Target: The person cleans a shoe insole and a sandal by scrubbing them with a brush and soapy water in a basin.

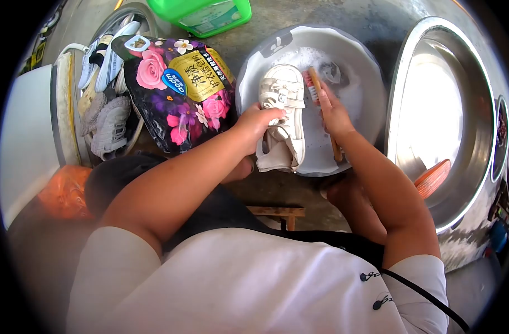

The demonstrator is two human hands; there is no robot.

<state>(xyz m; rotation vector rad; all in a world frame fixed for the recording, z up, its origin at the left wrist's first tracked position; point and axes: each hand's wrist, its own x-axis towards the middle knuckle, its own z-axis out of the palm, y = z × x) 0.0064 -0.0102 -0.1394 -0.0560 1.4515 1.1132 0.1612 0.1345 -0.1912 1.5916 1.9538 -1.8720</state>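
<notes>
My left hand [258, 123] grips a white strapped shoe [286, 142] by its side, thumb over the upper. The shoe is held above a grey-white plastic basin [249, 83], its toe pointing away from me. In my right hand [334, 114] is a wooden-handled scrubbing brush [315, 83]. Its pale and reddish bristles face the right side of the shoe; whether they touch it I cannot tell. Soapy water with suds [304, 57] lies in the basin, and something clear sits at its far right side, too unclear to name.
A large metal tub [396, 119] stands to the right, with an orange shoe-like item [432, 178] inside. On the left are a floral detergent bag [176, 125] and several shoes [111, 125] in a container. A green jug [210, 16] stands behind. An orange plastic bag [65, 192] lies at left.
</notes>
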